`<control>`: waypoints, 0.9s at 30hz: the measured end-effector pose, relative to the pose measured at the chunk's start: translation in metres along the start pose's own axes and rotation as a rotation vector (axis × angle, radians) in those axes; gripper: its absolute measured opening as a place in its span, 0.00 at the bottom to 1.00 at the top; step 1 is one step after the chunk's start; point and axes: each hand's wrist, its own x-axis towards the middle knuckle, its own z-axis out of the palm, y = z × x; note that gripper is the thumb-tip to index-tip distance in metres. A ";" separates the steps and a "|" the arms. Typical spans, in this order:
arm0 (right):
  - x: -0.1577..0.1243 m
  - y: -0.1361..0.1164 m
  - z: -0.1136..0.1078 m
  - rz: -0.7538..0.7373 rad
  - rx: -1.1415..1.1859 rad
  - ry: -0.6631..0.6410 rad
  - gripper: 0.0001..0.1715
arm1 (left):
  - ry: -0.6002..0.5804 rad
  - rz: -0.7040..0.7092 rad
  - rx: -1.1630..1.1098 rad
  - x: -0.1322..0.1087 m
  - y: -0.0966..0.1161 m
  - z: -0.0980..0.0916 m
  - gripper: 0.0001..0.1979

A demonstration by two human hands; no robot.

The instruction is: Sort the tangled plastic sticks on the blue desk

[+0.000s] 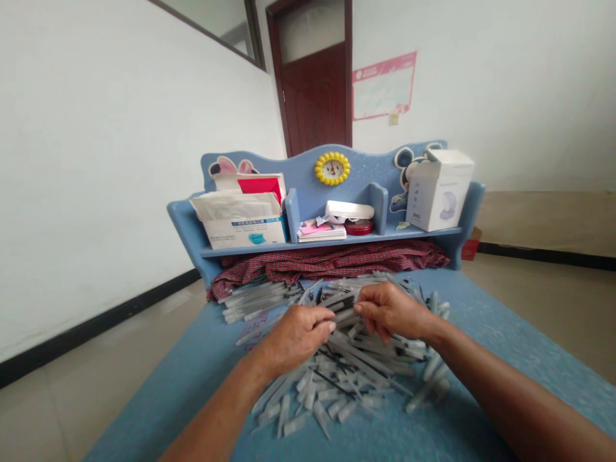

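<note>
A loose heap of pen parts (356, 362) lies on the blue desk: translucent barrels, pale caps and thin dark refills. My left hand (305, 330) is over the left side of the heap, thumb and forefinger pinched together. Close by on the right, my right hand (389, 311) is also closed, its fingertips turned toward the left one. Dark slim pieces show between the two hands, but whether either hand holds one cannot be made out. Behind my left hand, a row of pens or barrels (260, 300) lies side by side.
Folded checked cloth (337, 258) lies along the desk's back. On the blue shelf (385, 237) above it stand a mask box (248, 232), papers (321, 232), a round red tin (359, 227) and a white carton (439, 192). A yellow flower-shaped clock (332, 168) is on the backboard.
</note>
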 end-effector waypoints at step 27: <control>-0.001 0.000 -0.004 -0.080 -0.048 0.095 0.18 | 0.499 0.022 -1.393 0.015 0.015 -0.018 0.06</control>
